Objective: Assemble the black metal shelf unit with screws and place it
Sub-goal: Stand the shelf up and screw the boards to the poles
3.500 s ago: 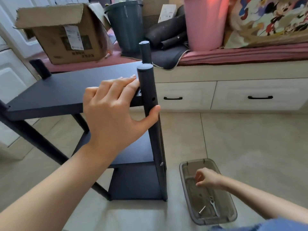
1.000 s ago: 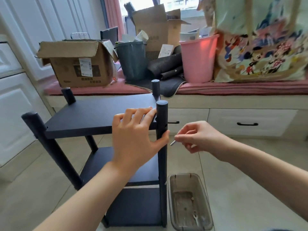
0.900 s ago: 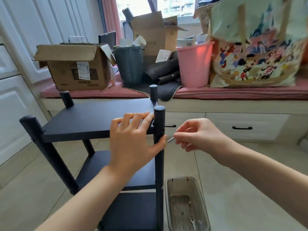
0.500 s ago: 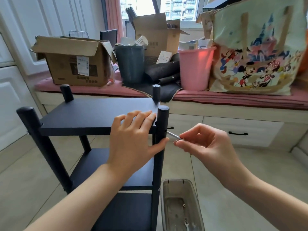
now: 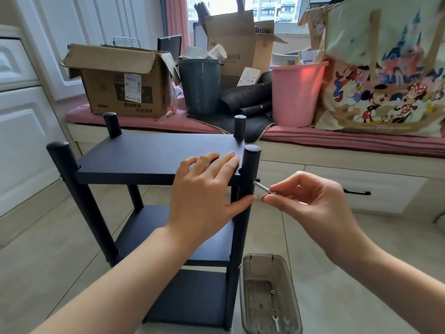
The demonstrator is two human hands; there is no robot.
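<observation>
The black shelf (image 5: pixel 154 155) stands upright on the tiled floor (image 5: pixel 337 249), right in front of the window seat (image 5: pixel 337 141). Left hand (image 5: pixel 204 196) lies flat on the top board's near right corner, fingers (image 5: pixel 216 162) straight and slightly spread, thumb pressing the front right post (image 5: pixel 248 179). Right hand (image 5: pixel 310 203) pinches a silver screw (image 5: pixel 263 188) between thumb and forefinger, its tip touching the post's side just under the top board. A clear tray (image 5: pixel 267 263) with a few small metal bits sits on the floor beside the post's foot.
</observation>
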